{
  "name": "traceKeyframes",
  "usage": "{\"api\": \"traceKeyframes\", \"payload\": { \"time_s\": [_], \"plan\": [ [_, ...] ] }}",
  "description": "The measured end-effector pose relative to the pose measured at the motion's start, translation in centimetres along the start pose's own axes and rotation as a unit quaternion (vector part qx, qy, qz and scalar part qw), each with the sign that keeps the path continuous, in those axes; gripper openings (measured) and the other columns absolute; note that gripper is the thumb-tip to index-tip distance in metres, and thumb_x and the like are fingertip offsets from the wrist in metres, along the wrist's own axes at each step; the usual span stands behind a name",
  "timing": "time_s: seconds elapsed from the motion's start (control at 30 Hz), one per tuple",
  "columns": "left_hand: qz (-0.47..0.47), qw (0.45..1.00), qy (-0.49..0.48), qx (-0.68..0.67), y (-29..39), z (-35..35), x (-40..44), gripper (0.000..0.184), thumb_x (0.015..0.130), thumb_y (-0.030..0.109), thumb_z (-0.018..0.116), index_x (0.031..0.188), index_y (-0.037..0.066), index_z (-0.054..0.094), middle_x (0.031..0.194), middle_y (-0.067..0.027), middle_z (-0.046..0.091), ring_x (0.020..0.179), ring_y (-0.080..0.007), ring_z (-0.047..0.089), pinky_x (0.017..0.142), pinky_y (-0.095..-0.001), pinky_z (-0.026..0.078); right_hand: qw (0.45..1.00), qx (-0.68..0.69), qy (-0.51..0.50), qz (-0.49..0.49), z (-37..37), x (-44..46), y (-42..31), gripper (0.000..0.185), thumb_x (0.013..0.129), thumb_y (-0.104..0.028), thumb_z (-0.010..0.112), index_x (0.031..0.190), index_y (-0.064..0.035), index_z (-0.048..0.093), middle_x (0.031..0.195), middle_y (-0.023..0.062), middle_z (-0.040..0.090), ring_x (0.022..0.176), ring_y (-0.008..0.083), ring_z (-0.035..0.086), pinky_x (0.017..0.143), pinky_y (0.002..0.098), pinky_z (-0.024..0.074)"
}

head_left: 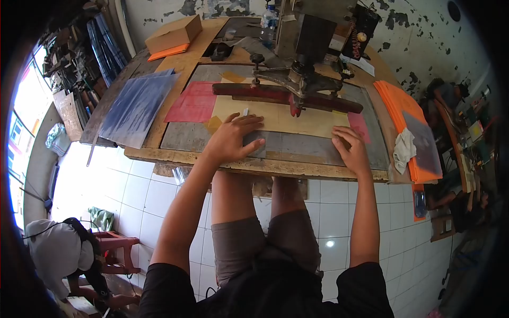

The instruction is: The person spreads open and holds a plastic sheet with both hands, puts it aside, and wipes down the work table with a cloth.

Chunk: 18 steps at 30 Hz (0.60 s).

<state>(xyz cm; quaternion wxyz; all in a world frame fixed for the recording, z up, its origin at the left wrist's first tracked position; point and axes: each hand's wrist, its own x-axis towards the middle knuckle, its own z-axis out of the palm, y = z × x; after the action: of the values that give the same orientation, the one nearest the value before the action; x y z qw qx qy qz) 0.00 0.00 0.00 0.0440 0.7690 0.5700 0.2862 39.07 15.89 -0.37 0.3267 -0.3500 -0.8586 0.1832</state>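
My left hand (234, 139) lies with its fingers spread on the left part of a pale yellow sheet (275, 121), beside a small white tab (245, 112). At the sheet's right end my right hand (350, 148) touches the front edge, its fingers bent close together; whether it pinches the sheet is hard to tell. Over the sheet hangs a dark red press bar (265, 95) on a metal bracket (299, 79). Pink sheets show at the left (192, 102) and right (359, 126) of the yellow one, on a grey metal plate (183, 139).
Clear plastic sheets (139, 108) lie at the table's left. Orange sheets (396, 106) and a white cloth (404, 150) are at the right. A cardboard box (174, 33) and a bottle (269, 24) stand behind. One person (61, 254) sits lower left; others are at the far right.
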Motion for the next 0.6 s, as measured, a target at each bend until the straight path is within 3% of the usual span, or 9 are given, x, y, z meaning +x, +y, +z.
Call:
{"api": "traceKeyframes", "payload": {
  "time_s": [0.6],
  "plan": [
    [0.002,1.0,0.015,0.022,0.5,0.1,0.2,0.067,0.101,0.055,0.063,0.145,0.004,0.068,0.157,-0.0164,0.063,0.154,-0.035,0.05,0.134,-0.0584,0.025,1.0,-0.023,0.001,-0.001,0.4,-0.3,0.6,0.044,0.102,-0.032,0.077,0.134,-0.0012,0.075,0.147,0.0136,0.07,0.144,0.0337,0.06,0.124,0.0469,0.0425]
  ]
}}
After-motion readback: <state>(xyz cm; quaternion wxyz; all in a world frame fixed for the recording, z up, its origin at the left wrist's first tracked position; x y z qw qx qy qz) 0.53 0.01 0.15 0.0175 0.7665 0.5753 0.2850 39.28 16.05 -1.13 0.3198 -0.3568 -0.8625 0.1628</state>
